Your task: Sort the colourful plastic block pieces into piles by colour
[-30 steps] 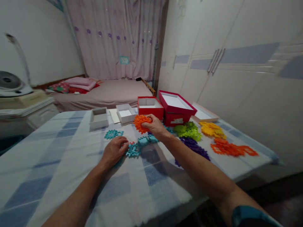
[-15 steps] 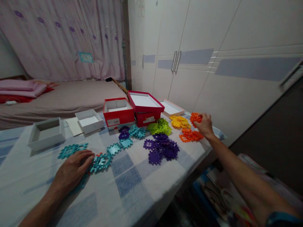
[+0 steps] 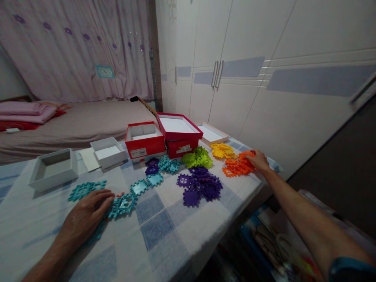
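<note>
At the left, my left hand [image 3: 86, 213] lies palm down with its fingers stretched out, over and against teal interlocking plastic tiles [image 3: 125, 203]. Part of these is hidden beneath it. More teal tiles [image 3: 84, 190] lie just beyond its knuckles. Across the table, my right hand [image 3: 260, 160] pinches a clump of orange interlocking tiles [image 3: 246, 158] between thumb and fingers. The clump is down on or right beside the orange tile pile [image 3: 233, 168]. Close by are piles of yellow tiles [image 3: 222, 150], lime green tiles [image 3: 198, 157] and purple tiles [image 3: 205, 184].
Behind the piles stand a red box [image 3: 145, 147], a crimson box [image 3: 182, 148] with a lid on top, and a pale shallow lid [image 3: 217, 137]. Two white boxes, a larger one [image 3: 54, 174] and a smaller one [image 3: 113, 158], sit at the left. The table edge [image 3: 235, 213] runs along the right.
My right hand has lowered the raised orange clump to the orange pile. My left hand stays over the teal tiles, and the view has shifted slightly.
</note>
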`<act>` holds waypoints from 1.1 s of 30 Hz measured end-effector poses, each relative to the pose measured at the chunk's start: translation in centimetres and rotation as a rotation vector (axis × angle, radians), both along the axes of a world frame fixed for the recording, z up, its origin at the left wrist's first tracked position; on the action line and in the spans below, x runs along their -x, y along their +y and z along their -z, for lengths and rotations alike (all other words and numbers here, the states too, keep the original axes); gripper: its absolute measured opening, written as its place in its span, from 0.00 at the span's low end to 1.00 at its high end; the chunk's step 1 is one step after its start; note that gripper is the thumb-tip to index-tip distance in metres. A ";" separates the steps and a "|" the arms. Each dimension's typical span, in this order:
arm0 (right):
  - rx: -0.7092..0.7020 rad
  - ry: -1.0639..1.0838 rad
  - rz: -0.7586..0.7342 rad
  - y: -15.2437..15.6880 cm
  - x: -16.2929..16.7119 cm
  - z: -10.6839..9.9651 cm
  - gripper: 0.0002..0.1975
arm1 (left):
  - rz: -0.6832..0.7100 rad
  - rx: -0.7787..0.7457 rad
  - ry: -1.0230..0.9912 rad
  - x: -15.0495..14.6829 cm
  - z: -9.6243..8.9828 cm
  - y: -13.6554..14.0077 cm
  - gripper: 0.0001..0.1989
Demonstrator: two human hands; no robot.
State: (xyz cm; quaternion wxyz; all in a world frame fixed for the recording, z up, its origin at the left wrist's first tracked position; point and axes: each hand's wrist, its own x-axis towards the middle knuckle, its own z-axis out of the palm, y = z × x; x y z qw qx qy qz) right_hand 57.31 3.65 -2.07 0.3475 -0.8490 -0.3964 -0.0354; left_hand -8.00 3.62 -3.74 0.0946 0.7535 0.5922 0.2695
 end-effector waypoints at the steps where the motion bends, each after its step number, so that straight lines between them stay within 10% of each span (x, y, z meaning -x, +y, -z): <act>1: -0.017 0.035 0.010 -0.1 0.0 0.1 0.22 | 0.003 -0.005 0.000 0.0 0.1 0.0 0.24; 11: -0.152 0.135 -0.017 -0.8 2.1 -1.4 0.25 | 0.008 -0.059 -0.124 -1.2 -1.1 -1.3 0.19; 17: -0.388 -0.061 -0.153 -0.3 8.2 -2.9 0.25 | -0.235 -0.028 -0.516 -1.6 -1.3 -1.0 0.17; 28: 0.001 -0.058 -1.484 -3.0 36.9 -6.7 0.18 | -0.308 -0.123 -0.588 -1.2 -1.2 -0.7 0.14; 33: 0.136 -0.247 -1.651 -2.9 44.3 -4.2 0.23 | -0.265 -0.136 -0.496 -1.0 -0.8 -0.5 0.14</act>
